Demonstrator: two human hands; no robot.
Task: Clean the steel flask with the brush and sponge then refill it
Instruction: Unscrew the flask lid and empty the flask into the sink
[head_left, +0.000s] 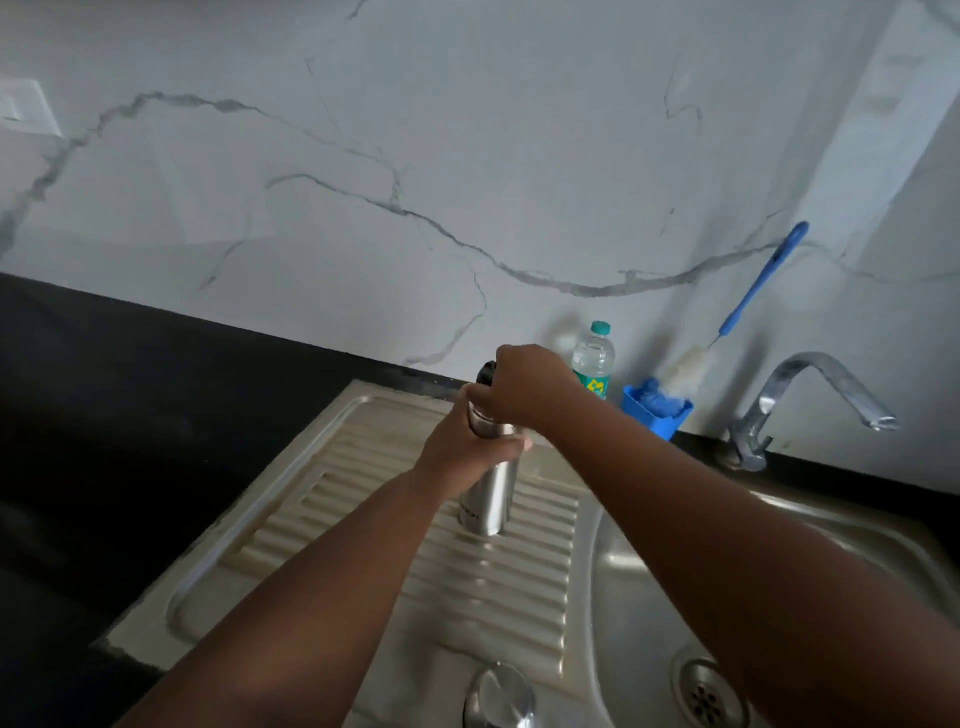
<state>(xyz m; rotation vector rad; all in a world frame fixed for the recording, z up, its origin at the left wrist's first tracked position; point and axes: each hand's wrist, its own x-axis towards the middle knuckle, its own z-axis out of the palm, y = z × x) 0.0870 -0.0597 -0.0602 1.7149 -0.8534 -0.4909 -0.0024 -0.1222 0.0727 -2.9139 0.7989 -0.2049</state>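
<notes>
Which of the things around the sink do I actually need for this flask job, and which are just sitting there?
Needed:
- steel flask, held upright on the drainboard by the left hand, right hand gripping its top
- bottle brush standing in the blue holder
- tap and sink
- plastic water bottle, possibly for refilling

Just there:
- steel cap at the near edge
- wall switch
</notes>
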